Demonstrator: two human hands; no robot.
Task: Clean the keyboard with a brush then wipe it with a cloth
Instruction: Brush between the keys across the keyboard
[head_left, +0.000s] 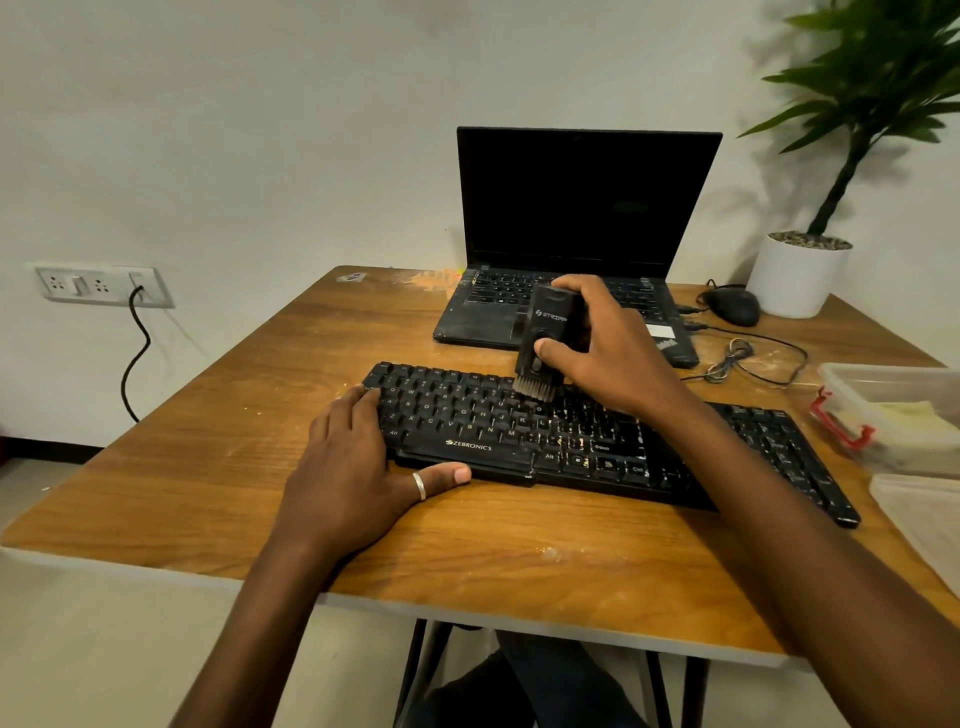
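A black keyboard (519, 426) lies across the wooden table (291, 364), its right half speckled with pale dust. My right hand (608, 348) grips a black cleaning brush (545, 338) held upright, with the thumb on its front. The brush's pale bristles touch the upper key rows near the middle. My left hand (353, 467) rests on the keyboard's left end, fingers over the top left corner and the thumb along the front edge. A yellowish cloth (904, 415) shows inside a clear box at the right.
An open black laptop (576, 234) stands behind the keyboard. A black mouse (735, 305) and its tangled cable (748, 358) lie to the right, by a white plant pot (795, 275). A clear plastic box (893, 410) with a red clip and its lid (924, 514) sit at the right edge.
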